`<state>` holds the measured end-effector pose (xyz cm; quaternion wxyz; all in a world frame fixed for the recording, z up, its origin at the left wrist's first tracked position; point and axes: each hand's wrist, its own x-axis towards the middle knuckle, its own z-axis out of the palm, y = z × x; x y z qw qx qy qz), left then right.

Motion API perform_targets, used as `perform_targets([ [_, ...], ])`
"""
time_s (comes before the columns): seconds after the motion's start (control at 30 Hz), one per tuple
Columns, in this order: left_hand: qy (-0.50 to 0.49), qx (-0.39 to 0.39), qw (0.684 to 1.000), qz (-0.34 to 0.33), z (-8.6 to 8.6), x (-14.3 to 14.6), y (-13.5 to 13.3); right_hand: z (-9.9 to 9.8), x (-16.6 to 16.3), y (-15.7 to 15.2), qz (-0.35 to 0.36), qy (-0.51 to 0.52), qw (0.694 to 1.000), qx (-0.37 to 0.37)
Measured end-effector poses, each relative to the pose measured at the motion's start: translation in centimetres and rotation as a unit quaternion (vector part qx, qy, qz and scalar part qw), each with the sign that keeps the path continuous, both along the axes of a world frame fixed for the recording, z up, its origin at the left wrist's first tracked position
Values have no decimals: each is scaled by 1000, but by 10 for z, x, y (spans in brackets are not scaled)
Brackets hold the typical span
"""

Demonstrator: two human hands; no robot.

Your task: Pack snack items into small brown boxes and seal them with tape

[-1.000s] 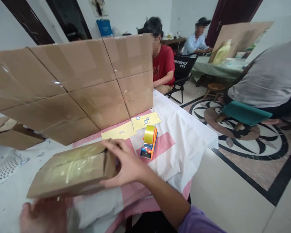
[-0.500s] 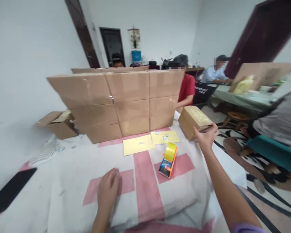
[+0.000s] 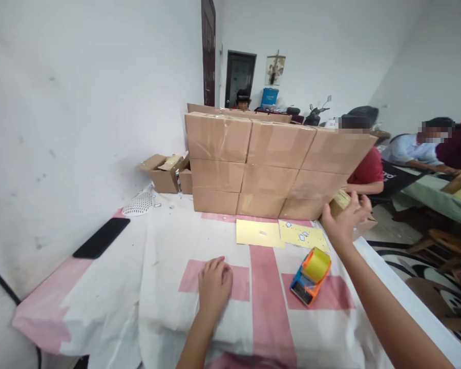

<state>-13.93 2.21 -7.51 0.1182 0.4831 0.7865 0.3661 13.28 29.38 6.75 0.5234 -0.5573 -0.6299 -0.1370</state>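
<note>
My left hand [image 3: 215,282] rests on the pink-and-white tablecloth [image 3: 176,302], its fingers loosely bent and nothing in them. On the right, my right hand [image 3: 346,218] is raised with thumb and fingers apart. Just behind it a small cardboard box [image 3: 341,200] stands at the end of the box stack, partly hidden by the hand; whether they touch is hard to see. Between my hands lies a tape dispenser [image 3: 311,277] in orange and blue with a yellow roll. Two pale yellow cards [image 3: 259,233] lie in front of the stack, the right one bearing small labels.
A wall of stacked cardboard boxes [image 3: 272,166] crosses the far side of the table. Open cartons [image 3: 165,177] stand at its left, near a white mesh piece [image 3: 138,203] and a black phone [image 3: 102,238]. A person in red [image 3: 371,169] sits behind the stack.
The view has swung left, so everything sits further right in it. My right hand has let go of the small box, which now stands beside the stack. My left hand stays on the cloth.
</note>
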Motion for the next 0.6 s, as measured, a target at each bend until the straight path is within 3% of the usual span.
perform_targets([
  [0.1, -33, 17, 999, -2, 0, -1, -1, 28, -91, -41, 126, -116, 983, 69],
  [0.17, -68, 36, 997, 2, -1, -2, -2, 37, -160, -61, 220, -228, 945, 78],
  [0.23, -106, 56, 993, 0, -3, -4, -4, 37, -232, -74, 308, -337, 888, 47],
  [0.33, -167, 82, 982, -18, -3, -8, -8, 28, -339, -85, 440, -459, 772, 22],
  [0.4, -209, 94, 973, -22, -4, -10, -11, 18, -405, -89, 488, -511, 707, 8],
  [0.47, -244, 104, 964, -20, -5, -11, -13, 7, -462, -90, 478, -533, 697, -37],
  [0.6, -269, 122, 955, -33, -19, -13, -14, -12, -551, -87, 414, -502, 753, -105],
])
